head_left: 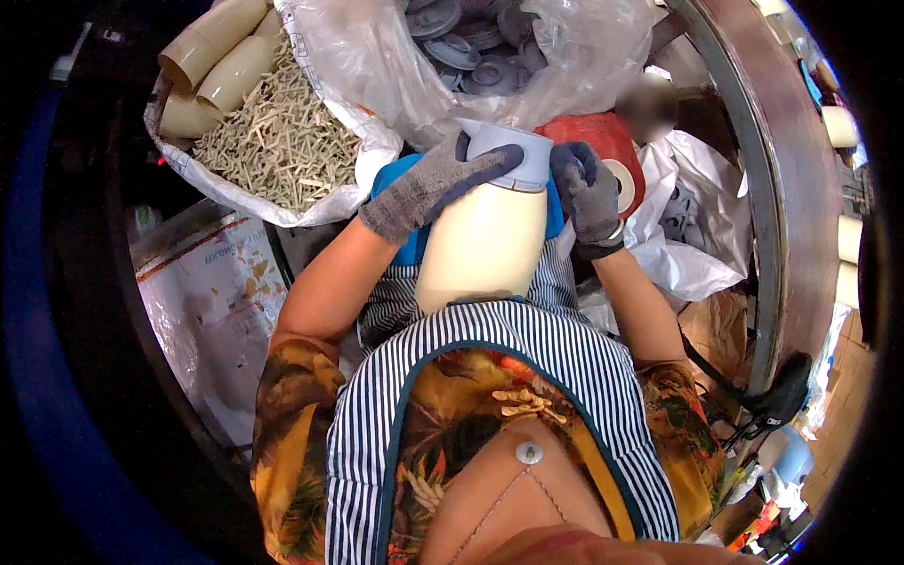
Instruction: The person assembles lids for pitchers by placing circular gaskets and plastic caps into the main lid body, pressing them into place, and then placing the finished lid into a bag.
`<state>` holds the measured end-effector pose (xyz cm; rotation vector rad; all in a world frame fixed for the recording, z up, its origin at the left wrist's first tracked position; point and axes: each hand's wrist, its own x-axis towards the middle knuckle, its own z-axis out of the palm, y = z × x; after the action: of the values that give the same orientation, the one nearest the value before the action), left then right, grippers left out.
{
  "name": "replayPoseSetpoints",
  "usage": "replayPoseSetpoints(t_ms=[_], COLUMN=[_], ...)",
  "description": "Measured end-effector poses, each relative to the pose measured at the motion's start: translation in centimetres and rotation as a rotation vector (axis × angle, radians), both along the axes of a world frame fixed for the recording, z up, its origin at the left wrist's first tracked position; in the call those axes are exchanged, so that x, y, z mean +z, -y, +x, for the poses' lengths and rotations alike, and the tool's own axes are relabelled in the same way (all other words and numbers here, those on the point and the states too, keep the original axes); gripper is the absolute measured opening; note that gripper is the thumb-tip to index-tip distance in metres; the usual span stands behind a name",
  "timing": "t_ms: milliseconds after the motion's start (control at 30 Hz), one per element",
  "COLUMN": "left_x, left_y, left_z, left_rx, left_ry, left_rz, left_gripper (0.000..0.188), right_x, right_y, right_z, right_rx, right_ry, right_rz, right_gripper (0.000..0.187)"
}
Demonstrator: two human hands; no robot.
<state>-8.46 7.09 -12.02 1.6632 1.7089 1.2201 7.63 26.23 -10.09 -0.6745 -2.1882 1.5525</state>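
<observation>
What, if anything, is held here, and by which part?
A cream jug: the left grip holds its grey collar; whether the right grip holds anything can't be told.

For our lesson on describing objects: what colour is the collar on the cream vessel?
The collar is pale bluish-grey, seen best in the head view.

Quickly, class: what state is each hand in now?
Left hand: closed, holding the grey spouted collar.
Right hand: curled beside it; grip cannot be told.

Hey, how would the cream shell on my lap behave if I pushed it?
The cream shell is probably stiff, since its wall shows no visible dents beneath the grey collar. Its smooth surface may feel slippery. The rounded sides suggest it could roll if laid loose.
</observation>
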Motion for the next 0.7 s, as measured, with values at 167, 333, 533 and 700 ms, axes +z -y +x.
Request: replayPoseSetpoints(t_ms=[167,333,533,700], left_x=[1.5,2.5,5.6,10.3], left_y=[-0.2,-1.5,0.9,-1.9], left_z=[1.2,2.6,2.8,-0.1], left_rx=[0.281,0.220,0.461,0.471], left_ry=[0.301,0.695,0.624,0.783], left_rz=[-0.214,-0.215,-0.389,-0.020], left_gripper=[0.063,0.059,0.071,0.065], right_x=[0.4,0.4,0.5,-6.9], right_y=[0.9,0.3,-4.1,-8.8], right_z=[0.5,2.3,4.5,7.8], right_rx=[-0.054,-0.008,-0.060,-0.030], right_ry=[0.118,0.084,0.063,0.271], right_rz=[0.046,0.094,0.397,1.333], right_gripper=[0.028,0.027,0.059,0.066])
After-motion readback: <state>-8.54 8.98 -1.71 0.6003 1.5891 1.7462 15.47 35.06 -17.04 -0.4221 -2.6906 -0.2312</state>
